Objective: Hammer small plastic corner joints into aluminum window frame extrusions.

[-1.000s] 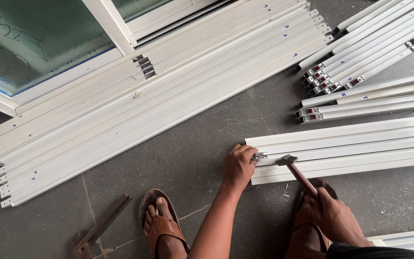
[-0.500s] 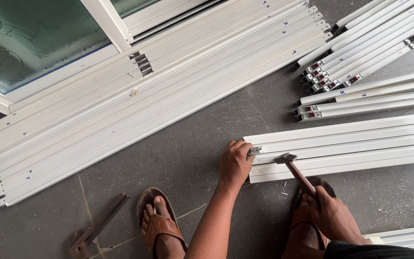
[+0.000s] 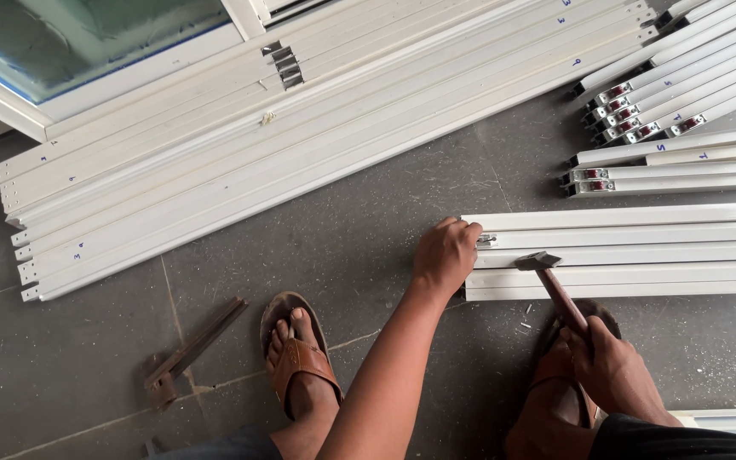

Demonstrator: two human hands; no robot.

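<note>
Head view: left hand point(image 3: 445, 254) presses the white frame bars point(image 3: 641, 251) steady, grip curled over their ends, while right hand point(image 3: 615, 368) clenches the hammer point(image 3: 555, 285).

The floor point(image 3: 359, 247) is dark grey tile with thin pale joints, dusty and lightly scuffed, lit by soft even daylight. A glass pane point(image 3: 78, 34) in a white frame lies at the upper left, its surface greenish and hazy. Long white profiles point(image 3: 300, 128) lie side by side in a slanting stack across the top, more profile ends point(image 3: 641, 111) are stacked at the upper right, and a rusty brown metal piece point(image 3: 193, 349) lies on the tiles at the lower left
</note>
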